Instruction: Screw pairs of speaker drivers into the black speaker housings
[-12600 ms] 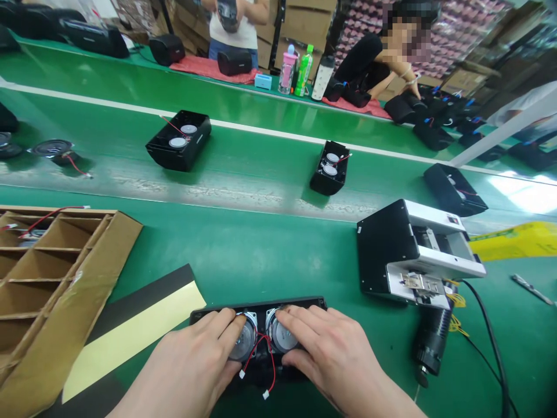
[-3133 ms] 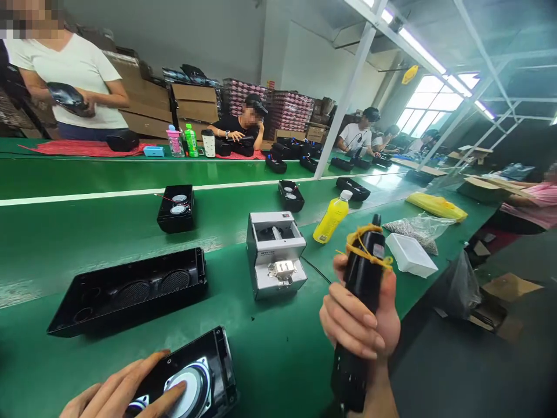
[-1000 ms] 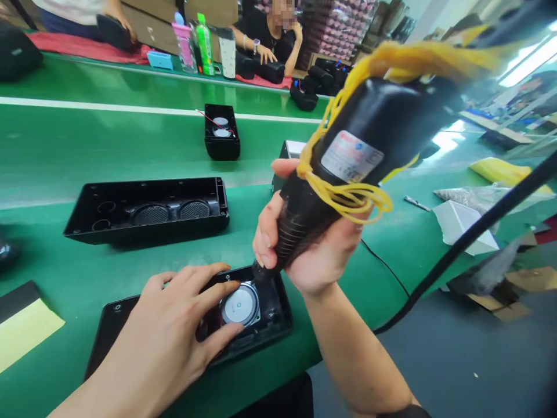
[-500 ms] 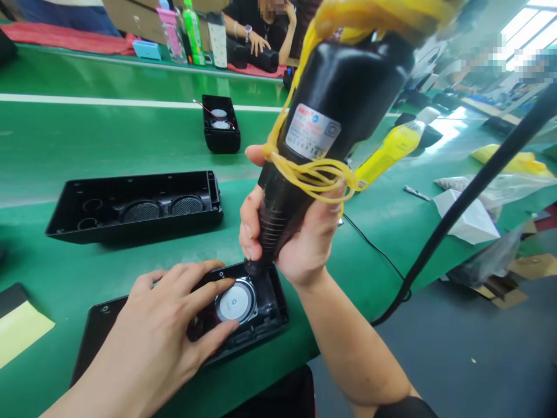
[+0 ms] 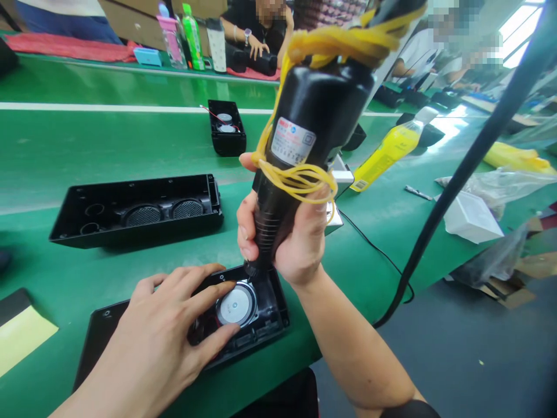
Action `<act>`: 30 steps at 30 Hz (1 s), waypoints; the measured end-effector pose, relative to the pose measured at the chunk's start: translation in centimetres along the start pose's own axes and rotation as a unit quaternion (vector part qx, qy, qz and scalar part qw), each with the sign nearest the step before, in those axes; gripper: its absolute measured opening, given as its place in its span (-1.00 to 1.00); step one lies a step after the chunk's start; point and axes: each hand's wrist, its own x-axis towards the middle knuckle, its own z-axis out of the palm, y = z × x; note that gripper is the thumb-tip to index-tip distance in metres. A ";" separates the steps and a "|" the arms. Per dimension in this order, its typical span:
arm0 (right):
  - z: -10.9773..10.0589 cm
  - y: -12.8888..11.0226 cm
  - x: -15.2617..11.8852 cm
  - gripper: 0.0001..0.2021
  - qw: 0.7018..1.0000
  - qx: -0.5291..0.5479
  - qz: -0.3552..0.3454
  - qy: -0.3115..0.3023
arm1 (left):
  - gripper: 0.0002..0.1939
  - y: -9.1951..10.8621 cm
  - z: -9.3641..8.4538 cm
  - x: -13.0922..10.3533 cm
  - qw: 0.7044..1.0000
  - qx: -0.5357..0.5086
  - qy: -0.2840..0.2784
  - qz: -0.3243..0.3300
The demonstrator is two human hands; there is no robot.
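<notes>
A person's right hand (image 5: 292,244) is closed in a firm grip around the ribbed barrel of a black electric screwdriver (image 5: 304,151), held nearly upright with yellow cord wound round its body. Its tip meets the rim of a round silver speaker driver (image 5: 236,304), at the top right edge. The driver sits inside a shallow black speaker housing (image 5: 256,334) lying near the front edge of the green counter (image 5: 108,151). The left hand (image 5: 163,331) lies flat and spread across the housing, not closed on anything, with fingertips touching the driver's rim.

To drive this screw well, the tool should probably stay square to the housing, with steady downward pressure so the bit does not skip onto the cone. The left hand should pin the housing still, fingers clear of the bit.

Just behind lies an empty black housing (image 5: 139,209). Further back sits another housing with two drivers (image 5: 227,129), and to the right a yellow bottle (image 5: 387,152)
</notes>
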 end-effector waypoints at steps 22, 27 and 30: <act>-0.2 2.6 -1.3 -0.39 0.992 0.014 0.049 -0.114 | -0.60 -0.1 0.6 -0.1 0.998 -0.006 -0.041 -0.036; -0.2 2.7 -1.4 -0.51 0.992 0.043 0.022 -0.113 | -0.59 0.1 0.7 -0.3 0.999 0.004 -0.026 -0.035; -0.1 0.4 -1.0 -0.45 0.994 0.056 -0.021 -0.088 | -0.63 -0.2 1.1 -0.6 1.000 0.014 -0.015 -0.023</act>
